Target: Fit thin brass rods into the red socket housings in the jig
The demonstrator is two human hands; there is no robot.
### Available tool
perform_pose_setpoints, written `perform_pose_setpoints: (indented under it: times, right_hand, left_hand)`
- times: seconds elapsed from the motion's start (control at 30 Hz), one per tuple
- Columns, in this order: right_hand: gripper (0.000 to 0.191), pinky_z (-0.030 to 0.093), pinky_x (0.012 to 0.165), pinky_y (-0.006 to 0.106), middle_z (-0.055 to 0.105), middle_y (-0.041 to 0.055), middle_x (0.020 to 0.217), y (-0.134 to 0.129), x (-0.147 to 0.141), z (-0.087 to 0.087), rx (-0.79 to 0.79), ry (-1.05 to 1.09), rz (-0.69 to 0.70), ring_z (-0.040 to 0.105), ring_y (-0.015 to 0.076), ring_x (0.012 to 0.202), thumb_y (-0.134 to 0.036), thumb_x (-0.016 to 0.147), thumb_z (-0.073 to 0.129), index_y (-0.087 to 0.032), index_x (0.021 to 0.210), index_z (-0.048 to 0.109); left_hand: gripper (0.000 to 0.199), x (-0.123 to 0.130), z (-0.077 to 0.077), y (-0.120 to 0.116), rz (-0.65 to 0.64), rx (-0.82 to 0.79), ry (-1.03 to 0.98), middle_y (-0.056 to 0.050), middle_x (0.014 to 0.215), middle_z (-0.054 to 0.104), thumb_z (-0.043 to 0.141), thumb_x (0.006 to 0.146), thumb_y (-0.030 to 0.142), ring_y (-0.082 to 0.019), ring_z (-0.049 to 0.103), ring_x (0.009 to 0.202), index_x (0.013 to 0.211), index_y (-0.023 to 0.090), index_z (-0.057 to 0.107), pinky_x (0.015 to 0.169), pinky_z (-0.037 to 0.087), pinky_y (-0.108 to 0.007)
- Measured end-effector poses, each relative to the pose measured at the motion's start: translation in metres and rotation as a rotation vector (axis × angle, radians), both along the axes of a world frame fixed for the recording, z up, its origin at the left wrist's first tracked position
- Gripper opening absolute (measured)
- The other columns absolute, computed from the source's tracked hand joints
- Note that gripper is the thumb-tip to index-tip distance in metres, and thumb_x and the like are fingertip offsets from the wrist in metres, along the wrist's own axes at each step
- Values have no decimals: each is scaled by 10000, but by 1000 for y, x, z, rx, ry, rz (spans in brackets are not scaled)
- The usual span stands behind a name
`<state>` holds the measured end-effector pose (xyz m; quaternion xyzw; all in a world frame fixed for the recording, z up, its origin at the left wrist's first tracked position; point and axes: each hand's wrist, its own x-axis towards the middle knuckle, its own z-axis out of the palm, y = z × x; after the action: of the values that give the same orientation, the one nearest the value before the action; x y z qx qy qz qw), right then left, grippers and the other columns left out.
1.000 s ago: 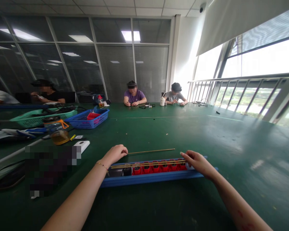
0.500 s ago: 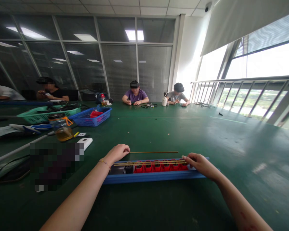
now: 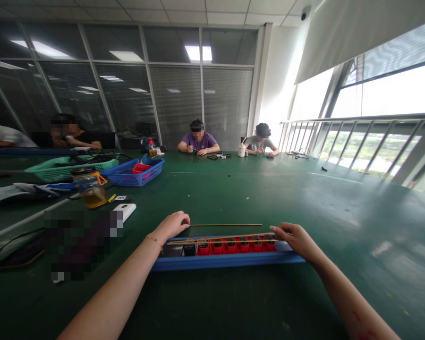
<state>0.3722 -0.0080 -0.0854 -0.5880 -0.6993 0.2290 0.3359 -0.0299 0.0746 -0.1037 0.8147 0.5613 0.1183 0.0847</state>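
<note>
A long blue tray (image 3: 230,262) lies across the table before me, with several red containers (image 3: 230,246) and a black one (image 3: 189,248) in a row inside it. Thin wooden sticks (image 3: 221,242) run lengthwise over the tray. My right hand (image 3: 289,238) pinches the right end of one, which slants slightly away from its neighbour. Behind the tray, another thin stick (image 3: 226,225) lies parallel to it. At that stick's left end, the fingers of my left hand (image 3: 175,224) are closed; their tips are partly hidden.
To the left are a power bank (image 3: 126,212), a jar of amber liquid (image 3: 94,193), a blue basket (image 3: 134,177) and a green basket (image 3: 49,171). Several people sit at the far side of the green table (image 3: 269,198).
The stick's right end in my right hand has shifted away from the neighbouring stick, so the two now diverge. My left hand has barely moved.
</note>
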Motion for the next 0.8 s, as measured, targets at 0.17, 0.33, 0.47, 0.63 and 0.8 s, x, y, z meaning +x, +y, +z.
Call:
perform_pose_setpoints:
  times: [0.17,0.33,0.47,0.63,0.8]
  right_hand:
    - [447,354,542,229,464,-27,539,4,8,5,110,158,-89,437,125,542,-576,792,403,-192,572,465]
    - [450,361,563,236,465,-14,569,10,34,6,170,172,-182,444,133,569,-583,794,395,-198,574,470]
    - [431,351,527,236,450,-15,562,15,53,1,150,98,-214,434,131,553,-567,796,404,-197,584,465]
    - [439,322,469,235,433,-30,508,26,56,-12,94,-44,-209,402,120,485,-576,794,385,-197,600,489]
    - [409,316,454,227,481,-34,514,40,46,-16,96,-111,-150,414,118,483,-590,710,492,-193,630,545]
  left_hand:
    - [144,-1,-1,1,1,-33,-7,-22,841,617,505,761,312,-144,567,750,777,222,617,653,404,-241]
    - [157,-2,-2,2,-3,-44,-19,-26,850,621,499,763,321,-141,569,749,782,215,614,643,403,-234]
    - [176,-1,-2,2,-6,-39,-26,-25,844,621,494,764,343,-141,569,745,781,217,615,635,395,-232]
    - [323,2,0,-1,-1,-33,-36,-33,814,625,449,771,482,-151,569,720,761,205,614,620,383,-240]
    - [453,4,4,-3,-27,-70,-69,-25,802,632,454,699,629,-153,576,694,751,208,613,572,376,-228]
